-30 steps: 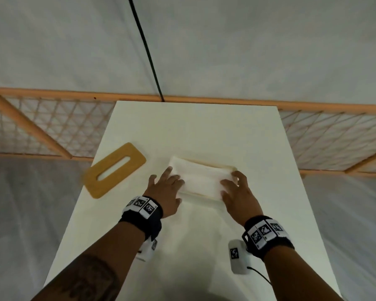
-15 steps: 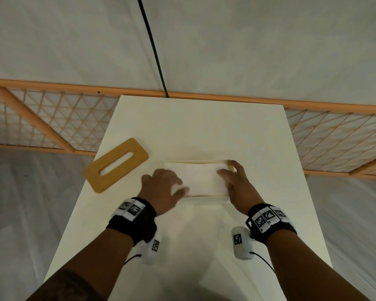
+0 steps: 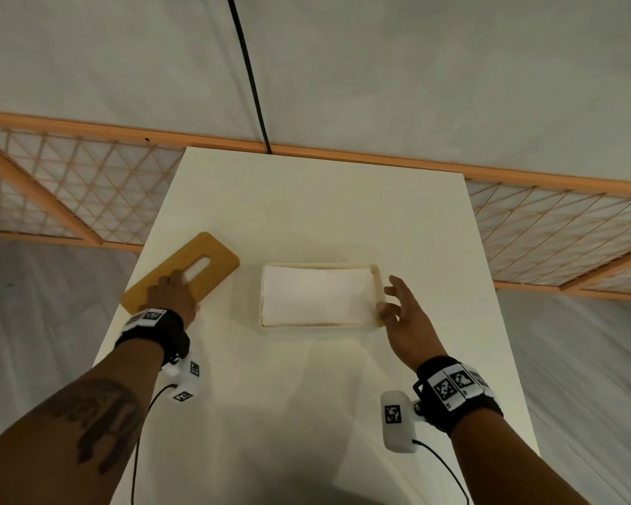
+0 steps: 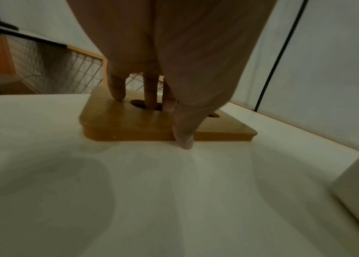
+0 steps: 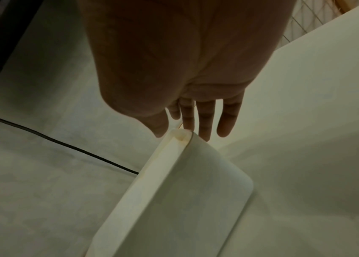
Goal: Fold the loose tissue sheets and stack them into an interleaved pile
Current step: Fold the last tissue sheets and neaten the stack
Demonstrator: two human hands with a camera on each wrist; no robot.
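Observation:
A stack of folded white tissue sheets lies flat inside a shallow cream box in the middle of the table. Left of it lies a wooden lid with a long slot. My left hand is on the lid. The left wrist view shows its fingers reaching into the slot and the thumb against the near edge of the lid, pinching it. My right hand is at the box's right end, fingers loose and spread, thumb touching the rim. In the right wrist view the right hand straddles a corner of the box.
The white table is narrow, and its left edge runs close beside the lid. A wooden lattice fence runs behind the table on both sides. A black cable hangs down the wall behind it.
Both hands have left the tissue stack. The left hand moved left onto the wooden lid and took hold of it. The right hand drew back to the box's right end.

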